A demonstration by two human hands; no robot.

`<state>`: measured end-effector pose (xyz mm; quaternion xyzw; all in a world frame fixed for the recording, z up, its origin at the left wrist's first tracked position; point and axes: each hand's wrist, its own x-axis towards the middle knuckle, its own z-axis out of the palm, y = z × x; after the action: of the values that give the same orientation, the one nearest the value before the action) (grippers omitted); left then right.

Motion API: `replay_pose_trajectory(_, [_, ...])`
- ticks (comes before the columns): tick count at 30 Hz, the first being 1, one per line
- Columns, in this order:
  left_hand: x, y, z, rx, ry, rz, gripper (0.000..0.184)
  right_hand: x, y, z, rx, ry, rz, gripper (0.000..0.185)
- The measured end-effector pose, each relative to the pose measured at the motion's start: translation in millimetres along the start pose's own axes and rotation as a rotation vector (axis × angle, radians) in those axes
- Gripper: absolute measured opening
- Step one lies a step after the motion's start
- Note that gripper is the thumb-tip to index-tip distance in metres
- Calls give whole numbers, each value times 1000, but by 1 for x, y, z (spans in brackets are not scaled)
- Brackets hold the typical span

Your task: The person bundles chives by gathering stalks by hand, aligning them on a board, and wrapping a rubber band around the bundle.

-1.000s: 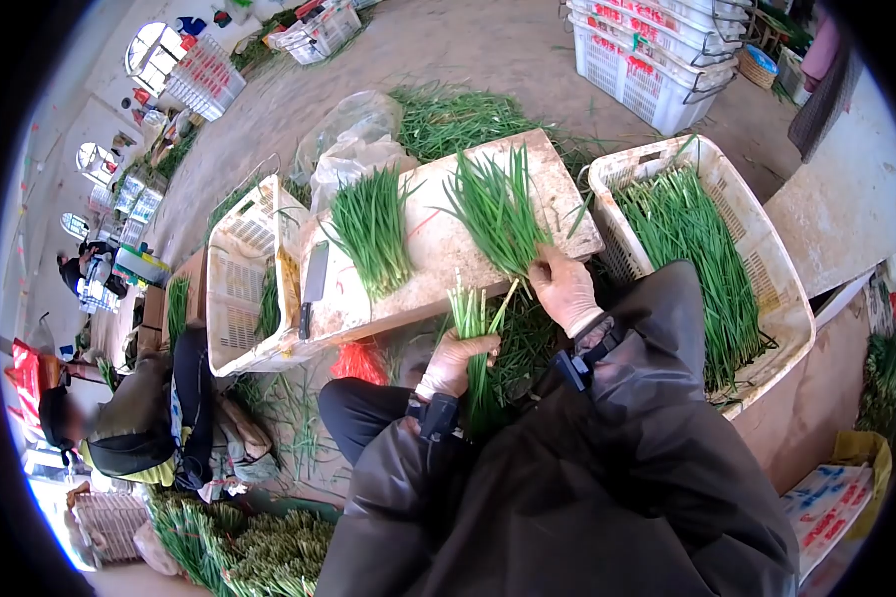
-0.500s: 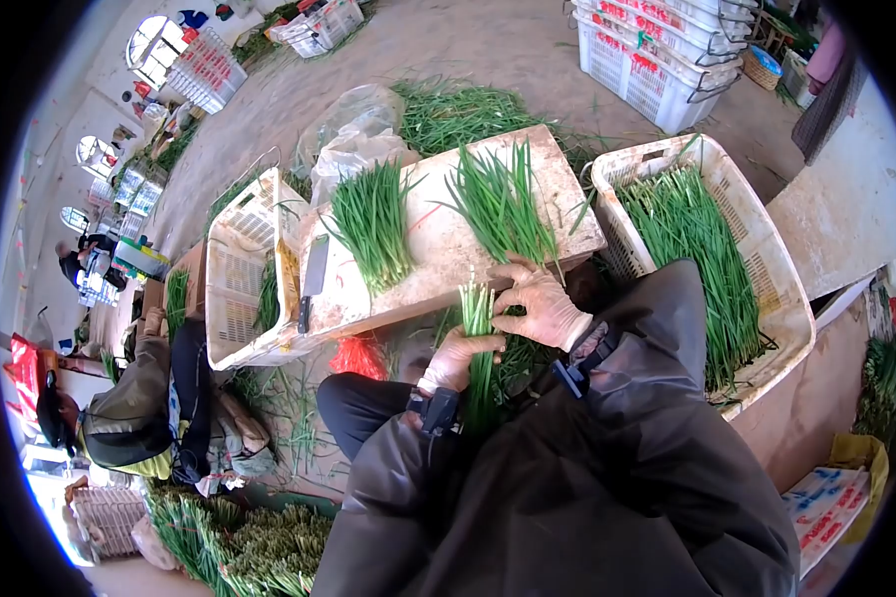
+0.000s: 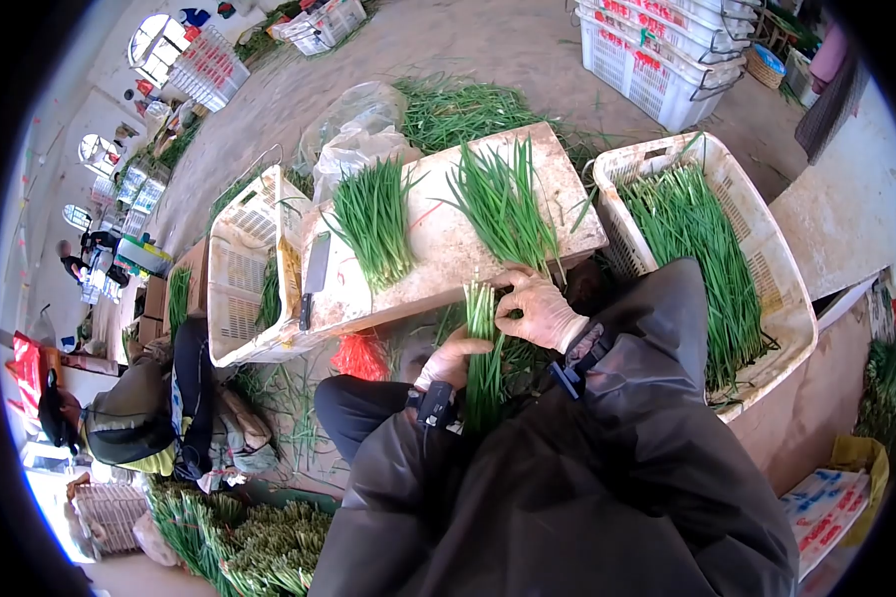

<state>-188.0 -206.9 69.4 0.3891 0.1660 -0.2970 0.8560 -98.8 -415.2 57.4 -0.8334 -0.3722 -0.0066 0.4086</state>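
Observation:
My left hand [image 3: 448, 363], gloved, is wrapped round a bunch of garlic chives [image 3: 483, 373] held upright above my lap, pale stem ends at the top. Just right of those ends, my gloved right hand [image 3: 540, 308] has its thumb and forefinger pinched together; I cannot make out what is between them. Beyond my hands stands a worn white board [image 3: 433, 244]. On it lie a left pile of chives [image 3: 373, 224], a right pile of chives [image 3: 508, 204] and a broad-bladed knife [image 3: 316, 279].
A white crate [image 3: 801, 298] full of chives stands at my right, another crate [image 3: 239, 328] left of the board. Red plastic strands [image 3: 360, 356] hang below the board's near edge. Loose greens [image 3: 468, 114] lie behind it. A person [image 3: 134, 413] sits at my left.
My right hand has drawn slightly away from the stem ends, its thumb and forefinger now meeting in a ring. The left hand keeps its hold on the bunch, shifted slightly.

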Motion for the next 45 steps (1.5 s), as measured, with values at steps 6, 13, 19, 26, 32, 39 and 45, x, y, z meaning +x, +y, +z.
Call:
replay_pose_trajectory(6, [8, -10, -28, 0, -9, 14, 59, 2, -4, -8, 52, -38, 29, 12])
replay_pose_trajectory(13, [3, -15, -38, -33, 16, 33, 57, 2, 3, 5, 152, 100, 87, 12])
replay_pose_trajectory(19, [3, -20, -50, 47, 107, 148, 45, -1, 8, 3, -121, 262, 397, 25])
replay_pose_trajectory(26, [11, -28, -51, 71, 101, 196, 40, 4, -3, 31, 717, -69, 552, 55])
replay_pose_trajectory(32, [9, -41, -23, 93, 38, 112, 41, 6, -12, 36, 828, -12, 556, 35])
replay_pose_trajectory(39, [9, -37, -17, -55, 88, 157, 42, 2, 0, 45, 1171, 79, 673, 30])
replay_pose_trajectory(45, [15, -47, -19, -78, 145, 208, 39, -1, 14, 56, 1079, 91, 516, 25])
